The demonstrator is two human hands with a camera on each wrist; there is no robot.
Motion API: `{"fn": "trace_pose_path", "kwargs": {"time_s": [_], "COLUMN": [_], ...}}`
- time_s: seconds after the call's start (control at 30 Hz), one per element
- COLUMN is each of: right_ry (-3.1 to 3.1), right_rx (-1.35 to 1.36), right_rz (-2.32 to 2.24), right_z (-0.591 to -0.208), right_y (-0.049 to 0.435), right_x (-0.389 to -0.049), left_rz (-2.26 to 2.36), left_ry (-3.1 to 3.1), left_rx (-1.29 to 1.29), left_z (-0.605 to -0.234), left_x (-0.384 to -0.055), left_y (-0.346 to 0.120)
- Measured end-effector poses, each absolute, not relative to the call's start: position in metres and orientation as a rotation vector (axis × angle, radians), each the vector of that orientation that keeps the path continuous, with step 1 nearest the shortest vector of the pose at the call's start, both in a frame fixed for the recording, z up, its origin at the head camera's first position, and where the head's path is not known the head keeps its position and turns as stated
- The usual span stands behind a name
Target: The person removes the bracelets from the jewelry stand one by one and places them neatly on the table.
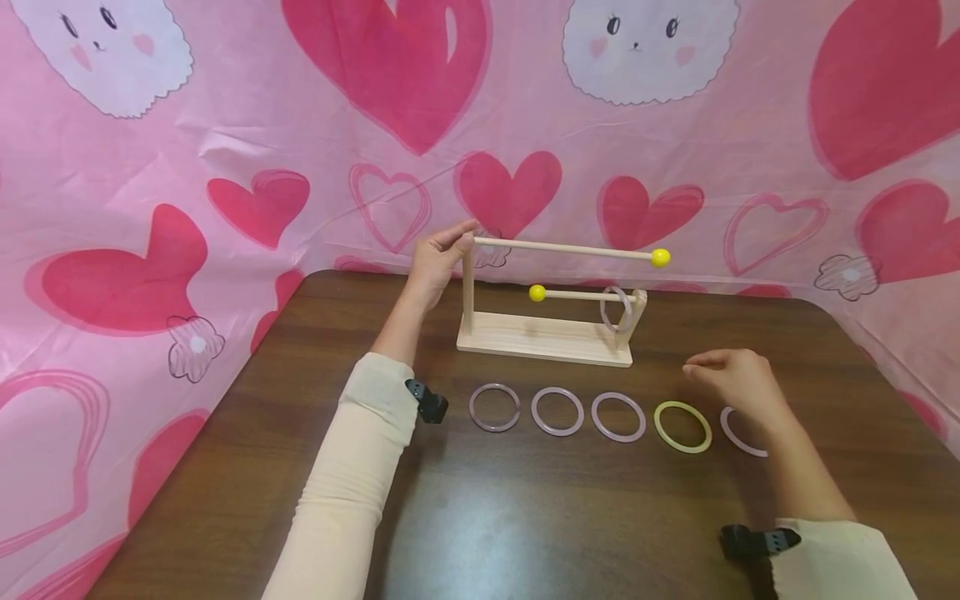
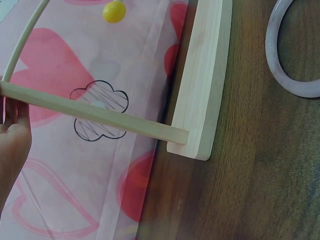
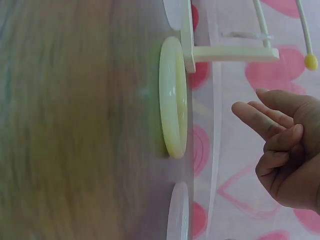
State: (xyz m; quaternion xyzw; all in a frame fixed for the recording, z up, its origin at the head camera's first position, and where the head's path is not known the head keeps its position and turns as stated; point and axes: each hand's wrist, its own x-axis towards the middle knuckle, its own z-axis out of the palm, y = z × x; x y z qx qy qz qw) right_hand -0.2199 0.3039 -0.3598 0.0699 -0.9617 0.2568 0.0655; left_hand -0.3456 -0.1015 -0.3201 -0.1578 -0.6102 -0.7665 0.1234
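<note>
A light wooden stand (image 1: 542, 337) has two horizontal rods with yellow ball ends. My left hand (image 1: 437, 265) grips the top of its taller left post (image 2: 90, 111). A pale purple ring (image 1: 607, 310) hangs on the lower rod, near the short right post. To the right of the stand, my right hand (image 1: 738, 385) is in the air above the table with nothing in it. In the right wrist view its index finger (image 3: 255, 119) reaches forward while other fingers bend inward. A yellow-green ring (image 1: 682, 403) lies on the table close to this hand.
On the brown table (image 1: 480, 517), a greyish ring (image 1: 472, 408) and two light purple rings (image 1: 557, 389) lie in a row in front of the stand. Another purple ring (image 1: 729, 429) is partly hidden by my right hand. A pink heart-patterned cloth (image 1: 315, 100) stands behind.
</note>
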Motion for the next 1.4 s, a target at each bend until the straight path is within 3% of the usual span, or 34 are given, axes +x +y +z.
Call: {"fn": "trace_pose_path", "kwargs": {"time_s": [0.47,1.4], "right_ry": [-2.748,-2.645], "right_rx": [0.276,0.155], "right_rz": [0.758,0.946], "right_z": [-0.359,-0.364], "right_y": [0.275,0.236], "right_x": [-0.227,-0.252], "left_rz": [-2.228,-2.212], "left_ry": [-1.792,-1.794], "left_rx": [-0.464,-0.472], "left_z": [-0.322,-0.32], "left_x": [-0.346,-0.345], "left_y": [-0.102,-0.101]}}
